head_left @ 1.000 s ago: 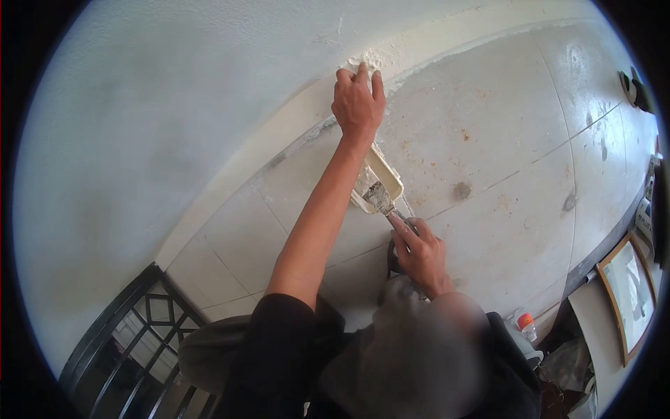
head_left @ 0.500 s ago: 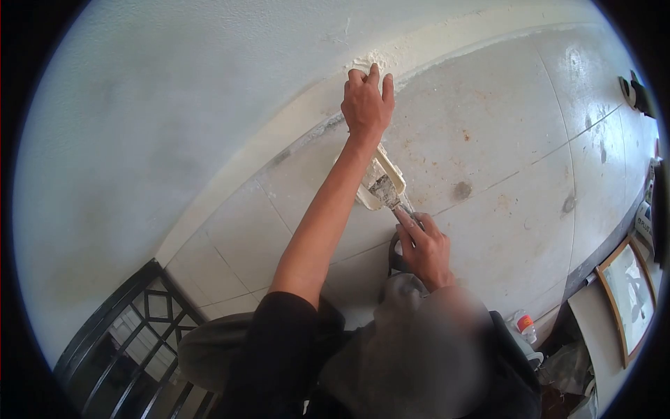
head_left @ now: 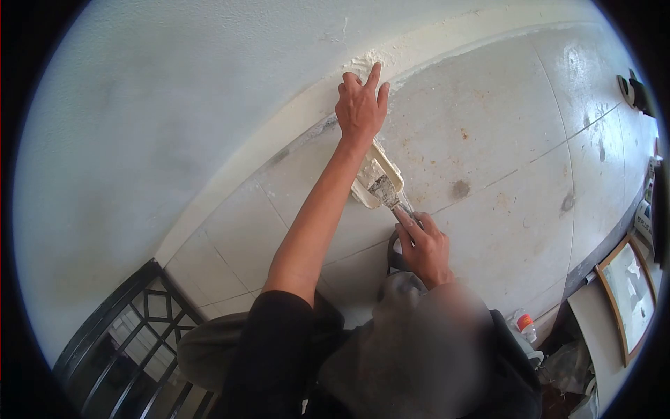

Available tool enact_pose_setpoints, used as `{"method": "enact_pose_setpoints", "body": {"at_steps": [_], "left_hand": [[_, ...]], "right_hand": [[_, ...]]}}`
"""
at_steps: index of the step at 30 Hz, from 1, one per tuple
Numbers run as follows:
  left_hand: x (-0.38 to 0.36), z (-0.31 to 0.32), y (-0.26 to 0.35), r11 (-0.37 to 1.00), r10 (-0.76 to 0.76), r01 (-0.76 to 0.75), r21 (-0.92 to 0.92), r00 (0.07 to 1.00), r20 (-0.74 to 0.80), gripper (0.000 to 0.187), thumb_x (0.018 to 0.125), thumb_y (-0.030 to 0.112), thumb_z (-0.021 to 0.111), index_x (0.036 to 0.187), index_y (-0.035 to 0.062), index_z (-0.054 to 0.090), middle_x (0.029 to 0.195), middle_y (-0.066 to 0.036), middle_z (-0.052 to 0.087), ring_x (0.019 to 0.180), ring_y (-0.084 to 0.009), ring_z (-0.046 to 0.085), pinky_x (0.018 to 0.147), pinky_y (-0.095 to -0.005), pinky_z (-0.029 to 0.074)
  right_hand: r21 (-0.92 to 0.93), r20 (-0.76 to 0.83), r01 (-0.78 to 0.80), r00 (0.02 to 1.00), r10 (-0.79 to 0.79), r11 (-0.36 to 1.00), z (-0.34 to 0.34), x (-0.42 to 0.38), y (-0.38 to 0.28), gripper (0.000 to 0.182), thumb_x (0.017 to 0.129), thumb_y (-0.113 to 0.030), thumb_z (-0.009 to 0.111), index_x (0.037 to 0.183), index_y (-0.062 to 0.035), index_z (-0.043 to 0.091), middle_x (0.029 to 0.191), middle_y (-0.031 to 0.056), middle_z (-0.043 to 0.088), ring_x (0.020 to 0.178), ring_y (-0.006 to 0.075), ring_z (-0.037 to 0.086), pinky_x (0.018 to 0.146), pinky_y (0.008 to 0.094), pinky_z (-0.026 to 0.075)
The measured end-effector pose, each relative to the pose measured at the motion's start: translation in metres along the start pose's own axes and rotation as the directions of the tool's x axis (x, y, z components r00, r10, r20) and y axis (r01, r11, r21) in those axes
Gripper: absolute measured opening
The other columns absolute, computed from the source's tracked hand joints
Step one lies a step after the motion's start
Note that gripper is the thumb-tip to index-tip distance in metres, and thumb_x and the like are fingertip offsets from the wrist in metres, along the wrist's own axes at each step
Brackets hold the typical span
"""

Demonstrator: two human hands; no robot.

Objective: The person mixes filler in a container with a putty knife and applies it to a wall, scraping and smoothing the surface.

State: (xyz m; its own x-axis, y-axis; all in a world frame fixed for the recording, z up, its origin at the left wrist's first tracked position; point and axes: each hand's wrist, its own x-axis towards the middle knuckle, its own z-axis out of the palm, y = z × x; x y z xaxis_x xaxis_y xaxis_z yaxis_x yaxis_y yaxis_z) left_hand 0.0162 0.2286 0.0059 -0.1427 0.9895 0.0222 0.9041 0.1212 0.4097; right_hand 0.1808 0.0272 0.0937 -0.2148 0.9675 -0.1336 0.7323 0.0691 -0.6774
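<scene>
My left hand [head_left: 359, 108] reaches to the foot of the wall, its fingers spread, with the index stretched out at a rough patch of cream-coloured putty [head_left: 364, 63]. Its palm side is hidden, and I see nothing held. My right hand [head_left: 426, 248] grips the handle of a putty knife [head_left: 384, 190]. The putty-smeared blade rests in a shallow cream tray [head_left: 395, 177] that has more putty in it. The tray stands on the floor below my left forearm, which covers part of it.
The pale wall [head_left: 174, 105] meets a stained tiled floor [head_left: 502, 209]. A black metal grille [head_left: 125, 342] is at lower left. On the right are a wood-framed panel [head_left: 628, 300], a bottle with a red label [head_left: 523, 325] and dark footwear [head_left: 631, 91].
My left hand has shifted slightly left and its fingers have spread a little more. More of the tray shows beside the forearm. My right hand and the putty knife have hardly moved.
</scene>
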Motion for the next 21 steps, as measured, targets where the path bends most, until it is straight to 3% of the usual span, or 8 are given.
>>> {"method": "enact_pose_setpoints", "body": {"at_steps": [5, 7, 11, 14, 16, 21], "left_hand": [[0.0067, -0.0012, -0.0043, 0.996, 0.024, -0.022, 0.088, 0.999, -0.03, 0.043, 0.094, 0.04, 0.059, 0.132, 0.0188, 0.06, 0.101, -0.01, 0.046, 0.088, -0.0256, 0.054, 0.065, -0.0363, 0.054], [0.0102, -0.0024, -0.0044, 0.997, -0.064, 0.065, 0.045, 0.998, -0.018, 0.046, 0.095, 0.042, 0.057, 0.136, 0.0213, 0.057, 0.104, -0.009, 0.046, 0.09, -0.0253, 0.054, 0.072, -0.0388, 0.052], [0.0065, 0.0003, -0.0037, 0.999, -0.01, 0.009, -0.031, 0.999, -0.043, 0.046, 0.095, 0.042, 0.056, 0.136, 0.0198, 0.057, 0.104, -0.009, 0.046, 0.091, -0.0256, 0.054, 0.073, -0.0388, 0.053], [0.0025, 0.0051, -0.0046, 0.999, 0.035, -0.034, 0.017, 0.998, -0.059, 0.049, 0.094, 0.04, 0.059, 0.135, 0.0146, 0.056, 0.103, -0.012, 0.048, 0.088, -0.0265, 0.055, 0.067, -0.0367, 0.054], [0.0009, 0.0058, -0.0032, 0.996, -0.01, 0.015, 0.087, 0.998, -0.058, 0.05, 0.093, 0.041, 0.06, 0.135, 0.0125, 0.056, 0.104, -0.012, 0.048, 0.089, -0.0266, 0.055, 0.067, -0.0365, 0.055], [0.0027, 0.0032, -0.0068, 0.992, -0.018, 0.019, 0.125, 1.0, -0.003, 0.052, 0.094, 0.042, 0.059, 0.135, 0.0107, 0.055, 0.105, -0.012, 0.048, 0.089, -0.0261, 0.055, 0.064, -0.0353, 0.055]], "right_hand": [[-0.002, -0.001, 0.002, 1.0, -0.002, 1.0, 0.0001, -0.0013, 0.0005, 0.036, 0.084, -0.01, 0.07, 0.119, -0.0161, 0.069, 0.093, 0.0104, 0.065, 0.066, 0.0281, 0.066, 0.055, 0.0378, 0.053], [-0.002, 0.014, 0.004, 1.0, -0.004, 1.0, -0.0012, -0.0001, -0.0013, 0.035, 0.084, -0.01, 0.07, 0.118, -0.0156, 0.07, 0.093, 0.0106, 0.065, 0.066, 0.0282, 0.066, 0.055, 0.0378, 0.053], [0.004, 0.013, 0.001, 1.0, -0.001, 1.0, 0.0013, -0.0006, -0.0005, 0.034, 0.084, -0.01, 0.07, 0.118, -0.0155, 0.07, 0.093, 0.011, 0.065, 0.067, 0.0284, 0.066, 0.055, 0.0378, 0.053], [0.004, 0.006, 0.006, 1.0, -0.006, 1.0, 0.0018, -0.0007, -0.0013, 0.035, 0.084, -0.01, 0.07, 0.118, -0.0154, 0.07, 0.093, 0.0111, 0.065, 0.067, 0.0286, 0.066, 0.055, 0.0377, 0.054], [0.013, 0.033, -0.007, 0.999, 0.007, 1.0, 0.0026, -0.0031, 0.0003, 0.037, 0.087, -0.014, 0.069, 0.123, -0.0204, 0.066, 0.095, 0.0116, 0.064, 0.069, 0.0298, 0.066, 0.056, 0.0399, 0.054], [0.013, 0.024, -0.012, 1.0, 0.011, 1.0, 0.0004, -0.0019, -0.0022, 0.035, 0.084, -0.01, 0.071, 0.118, -0.0158, 0.07, 0.093, 0.0111, 0.065, 0.068, 0.029, 0.066, 0.057, 0.0379, 0.054]]}}
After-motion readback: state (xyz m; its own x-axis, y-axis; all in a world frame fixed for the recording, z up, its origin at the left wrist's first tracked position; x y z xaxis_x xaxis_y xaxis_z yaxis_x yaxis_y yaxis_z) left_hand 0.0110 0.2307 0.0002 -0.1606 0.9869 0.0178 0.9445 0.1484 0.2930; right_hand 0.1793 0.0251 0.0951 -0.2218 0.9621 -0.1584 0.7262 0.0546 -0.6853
